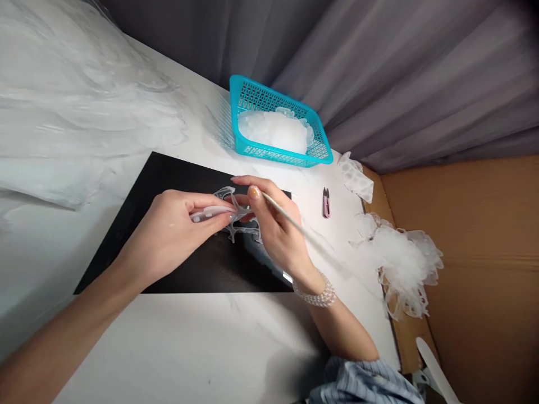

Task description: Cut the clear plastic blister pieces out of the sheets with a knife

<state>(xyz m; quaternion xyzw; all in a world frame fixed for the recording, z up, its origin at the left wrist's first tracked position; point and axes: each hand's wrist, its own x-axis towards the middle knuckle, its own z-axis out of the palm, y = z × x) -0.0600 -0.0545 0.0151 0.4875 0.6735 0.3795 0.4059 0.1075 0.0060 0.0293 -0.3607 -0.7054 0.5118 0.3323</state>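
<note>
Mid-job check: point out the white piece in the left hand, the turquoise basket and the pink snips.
White piece (209, 212), head view: its exposed left part.
Turquoise basket (275, 155), head view: front wall.
Pink snips (327, 210), head view: handle.

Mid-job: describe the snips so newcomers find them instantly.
On the white table, find the turquoise basket. Below its right end in view lie the snips, left of the white pieces. Only they pair dark pointed blades with a pink handle.

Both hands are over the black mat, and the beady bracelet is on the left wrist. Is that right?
Not quite: the head view shows the beady bracelet on the right wrist, not the left. The left hand and right hand are over the black mat.
</note>
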